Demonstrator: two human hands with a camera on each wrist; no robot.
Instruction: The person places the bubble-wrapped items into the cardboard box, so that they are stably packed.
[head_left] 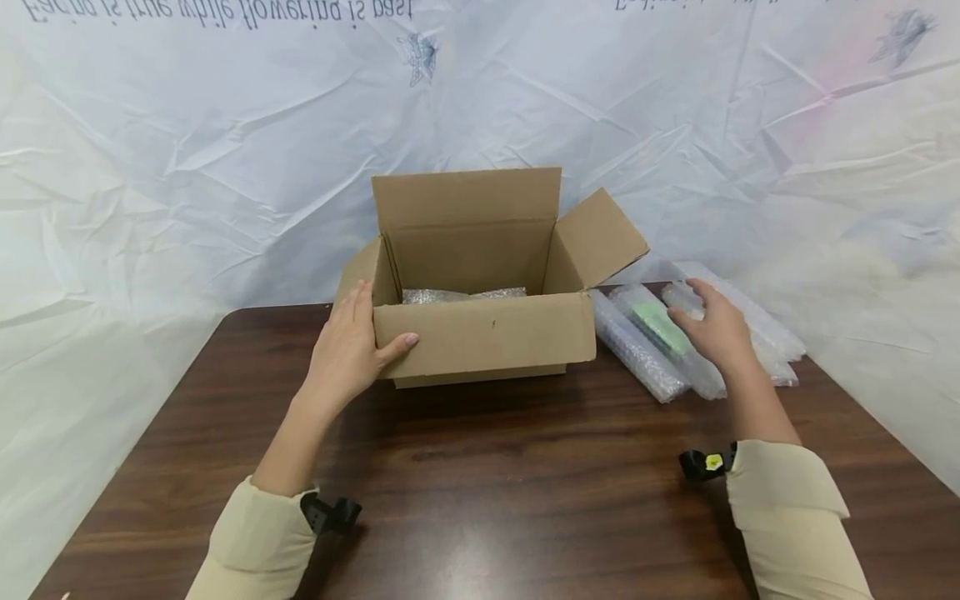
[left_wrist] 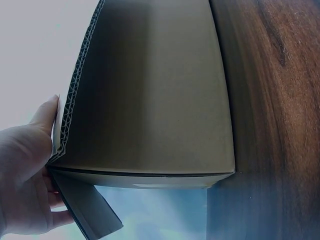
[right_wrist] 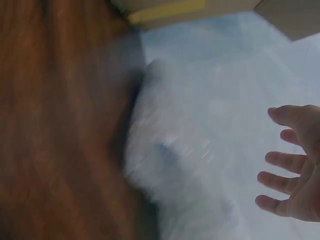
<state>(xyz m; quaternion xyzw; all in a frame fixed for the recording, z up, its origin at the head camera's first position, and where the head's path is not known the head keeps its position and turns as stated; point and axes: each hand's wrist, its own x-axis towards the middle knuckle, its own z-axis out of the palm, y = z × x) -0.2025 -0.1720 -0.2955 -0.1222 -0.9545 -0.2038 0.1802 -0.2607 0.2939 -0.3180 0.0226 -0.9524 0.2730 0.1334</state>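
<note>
An open cardboard box [head_left: 487, 337] stands on the table with its flaps spread. My left hand [head_left: 345, 346] holds its front left corner, thumb across the front flap and fingers along the left flap. The left wrist view shows the same hand [left_wrist: 25, 175] at the flap edges beside the box's front wall [left_wrist: 165, 90]. Inside the box, some bubble wrap [head_left: 442, 296] shows; the rest is hidden by the front flap. My right hand [head_left: 716, 325], fingers spread and empty, hovers over several bubble-wrapped packs, one with a green item [head_left: 663, 325]. In the right wrist view these packs [right_wrist: 165, 155] are blurred.
The brown wooden table [head_left: 480, 475] ends at the back against a wrinkled white sheet [head_left: 225, 150]. A clear bubble-wrapped pack [head_left: 637, 346] lies right beside the box. Another pack [head_left: 750, 308] lies near the table's right edge. The right flap [head_left: 603, 237] leans outward.
</note>
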